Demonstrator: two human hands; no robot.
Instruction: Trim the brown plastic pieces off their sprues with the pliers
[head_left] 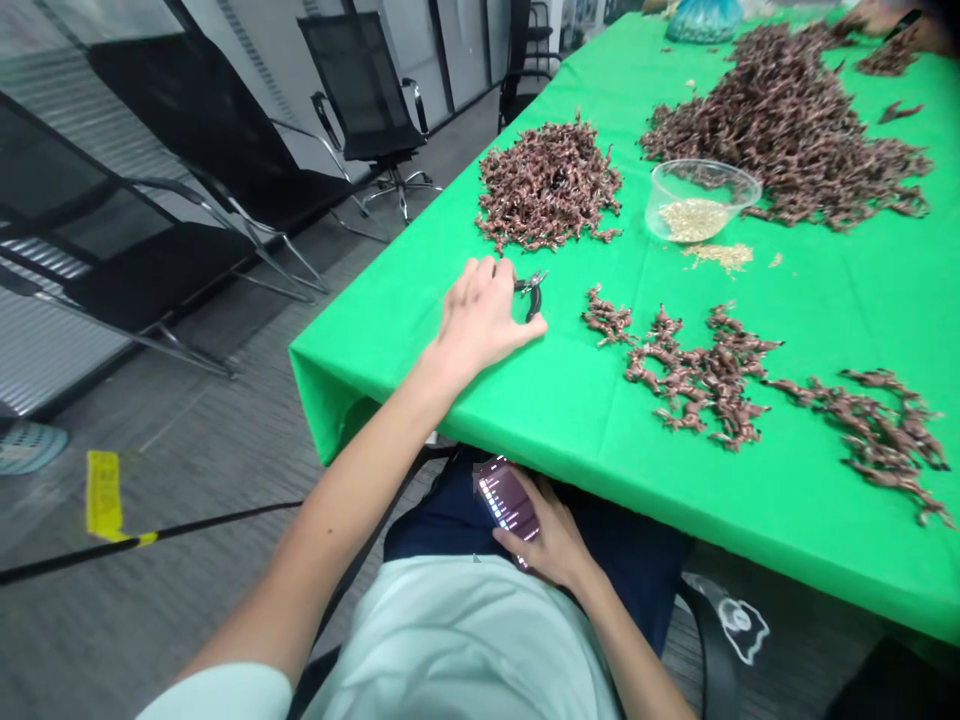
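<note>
A pair of small nippers (535, 296) with black handles and metal jaws lies at the fingers and thumb of my left hand (480, 310). Those fingers are curled over one handle, and the thumb is against the other; part of the tool is hidden beneath the hand. Down in my lap, my right hand (551, 535) is closed around a phone (510, 508) with a lit screen. A heap of small brown animal-like figures (551, 185) is just beyond my left hand. To its right, several more brown figures (705, 370) are spread out in a loose cluster.
A clear plastic tub (701, 205) holds pale bits, some spilled beside it. Behind it rises a larger heap of brown figures (787, 120). More figures (885, 420) lie at right on the green tablecloth (420, 290). Black chairs (367, 90) stand left. A person's hand (911, 22) appears top right.
</note>
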